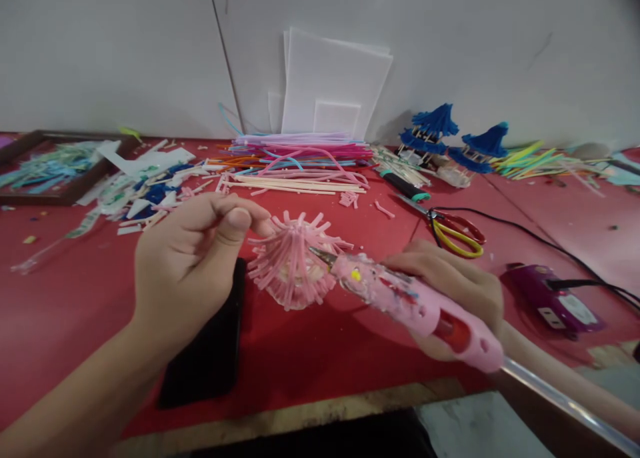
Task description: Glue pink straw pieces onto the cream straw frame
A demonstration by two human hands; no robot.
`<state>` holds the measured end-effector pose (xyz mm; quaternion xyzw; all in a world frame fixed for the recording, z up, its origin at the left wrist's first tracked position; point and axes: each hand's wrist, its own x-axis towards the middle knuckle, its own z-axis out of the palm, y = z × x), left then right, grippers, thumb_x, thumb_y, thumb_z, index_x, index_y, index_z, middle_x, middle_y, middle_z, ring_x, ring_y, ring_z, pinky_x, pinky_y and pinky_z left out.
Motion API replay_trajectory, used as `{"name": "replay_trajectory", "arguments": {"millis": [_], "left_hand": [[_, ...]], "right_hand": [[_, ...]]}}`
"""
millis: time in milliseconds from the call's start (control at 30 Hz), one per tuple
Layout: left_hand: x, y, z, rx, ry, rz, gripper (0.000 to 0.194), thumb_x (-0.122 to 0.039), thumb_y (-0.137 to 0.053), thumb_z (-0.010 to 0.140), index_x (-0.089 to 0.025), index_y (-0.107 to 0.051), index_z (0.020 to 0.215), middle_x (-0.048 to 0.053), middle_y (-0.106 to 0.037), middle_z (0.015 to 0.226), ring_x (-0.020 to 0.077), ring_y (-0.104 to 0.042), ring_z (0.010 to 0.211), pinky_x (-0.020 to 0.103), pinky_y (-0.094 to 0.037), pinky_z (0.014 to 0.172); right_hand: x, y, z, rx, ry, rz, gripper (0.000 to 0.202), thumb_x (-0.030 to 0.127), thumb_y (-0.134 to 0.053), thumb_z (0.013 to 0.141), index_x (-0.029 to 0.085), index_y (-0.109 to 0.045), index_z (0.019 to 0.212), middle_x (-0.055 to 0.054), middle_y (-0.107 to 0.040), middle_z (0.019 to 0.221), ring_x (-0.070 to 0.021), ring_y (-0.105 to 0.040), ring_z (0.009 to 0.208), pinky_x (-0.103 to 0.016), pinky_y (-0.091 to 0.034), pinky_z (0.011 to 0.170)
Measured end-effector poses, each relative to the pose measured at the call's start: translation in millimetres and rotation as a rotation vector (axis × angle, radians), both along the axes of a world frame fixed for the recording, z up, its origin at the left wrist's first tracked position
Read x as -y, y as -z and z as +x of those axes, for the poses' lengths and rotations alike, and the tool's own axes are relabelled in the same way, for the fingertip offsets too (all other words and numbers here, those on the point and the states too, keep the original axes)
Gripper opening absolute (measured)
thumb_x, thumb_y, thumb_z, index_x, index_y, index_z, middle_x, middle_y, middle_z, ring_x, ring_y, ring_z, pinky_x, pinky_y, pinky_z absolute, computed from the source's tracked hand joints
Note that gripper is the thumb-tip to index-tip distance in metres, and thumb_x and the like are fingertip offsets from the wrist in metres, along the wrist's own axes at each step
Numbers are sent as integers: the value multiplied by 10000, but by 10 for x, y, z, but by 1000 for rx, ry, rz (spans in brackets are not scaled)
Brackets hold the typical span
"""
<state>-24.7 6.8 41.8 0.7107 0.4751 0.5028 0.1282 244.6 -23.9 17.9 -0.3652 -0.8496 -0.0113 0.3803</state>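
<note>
A pink pagoda-like model [295,258] made of pipe cleaners stands on the red table, its strips fanning down from a peak in tiers. My left hand [195,258] is at its left side, fingers curled, fingertips at the ends of the upper strips; they seem to pinch the edge there. Wrapped in my right hand [450,285] is a pink hot glue gun [400,291], with a clear glue stick [560,398] coming out of its back. The gun's metal nozzle points at the model's right side, close to the upper strips.
A black phone [205,351] lies under my left wrist. Behind are pipe-cleaner bundles [305,151], scissors [457,235], two blue models [480,148] and scraps [150,185]. A purple power box [555,301] with a black cord sits right, a framed tray [55,195] left.
</note>
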Motion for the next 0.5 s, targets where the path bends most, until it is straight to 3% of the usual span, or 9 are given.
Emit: {"name": "replay_trajectory", "arguments": {"millis": [200,400,500], "left_hand": [[32,-20,29,96,-174,-14,84,-244,-781,800,-324,-773,824,-84,-783,816,167,-727,780,338,-600,780],[25,-32,33,118,-166,3,98,-243,-830,741,-304,-761,709,-85,-760,728,143,-713,699,289,-622,685],[35,-28,27,128,-196,-37,71,-239,-802,768,-298,-770,746,-69,-771,759,163,-728,740,315,-630,724]], "right_hand": [[-24,4,-2,51,-59,55,163,143,-518,892,168,-580,1041,-85,-696,850,-191,-669,760,-309,-546,674],[-46,4,4,73,-46,96,126,150,-483,911,164,-569,1003,-88,-689,848,-190,-667,778,-303,-549,694],[-31,-20,-5,99,3,76,111,145,-468,909,207,-545,962,-55,-682,832,-177,-657,755,-294,-541,677]]}}
